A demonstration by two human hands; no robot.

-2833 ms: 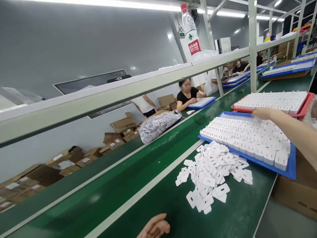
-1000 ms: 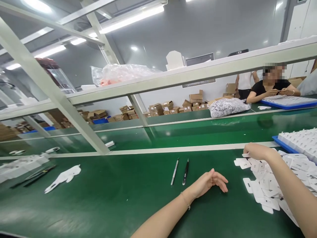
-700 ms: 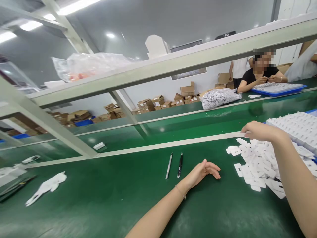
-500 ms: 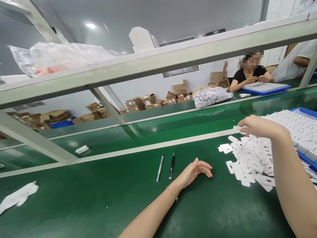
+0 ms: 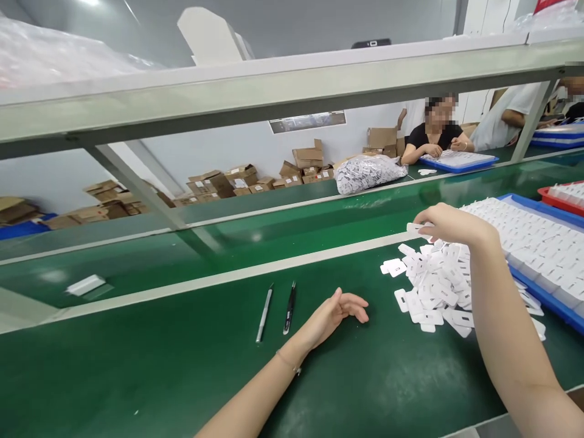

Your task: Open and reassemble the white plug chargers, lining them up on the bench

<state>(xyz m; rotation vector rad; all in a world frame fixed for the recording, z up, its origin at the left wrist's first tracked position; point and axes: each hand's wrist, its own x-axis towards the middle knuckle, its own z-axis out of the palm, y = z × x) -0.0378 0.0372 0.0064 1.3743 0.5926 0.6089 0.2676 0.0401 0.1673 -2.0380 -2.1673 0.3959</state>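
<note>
My right hand [image 5: 449, 223] hovers above a heap of white plastic tags [image 5: 438, 286] on the green belt and pinches one white tag [image 5: 414, 228] between its fingertips. My left hand [image 5: 337, 313] rests on the green mat with fingers loosely curled, holding nothing. Just left of it lie a silver pen [image 5: 264, 313] and a black pen [image 5: 289, 307]. A blue tray [image 5: 554, 302] full of white plug-shaped parts [image 5: 529, 234] sits to the right of the heap.
A red tray [image 5: 547, 194] stands behind the blue one. Across the belt, a bag of white parts [image 5: 368, 171], a person in black at another blue tray [image 5: 458, 163], and cardboard boxes [image 5: 228, 180] on the floor. A metal shelf rail [image 5: 274, 91] runs overhead. A small white piece [image 5: 85, 284] lies far left.
My right hand has risen from the heap with one white tag pinched. My view has swung right, bringing the blue and red trays back in. The left hand stays resting on the mat.
</note>
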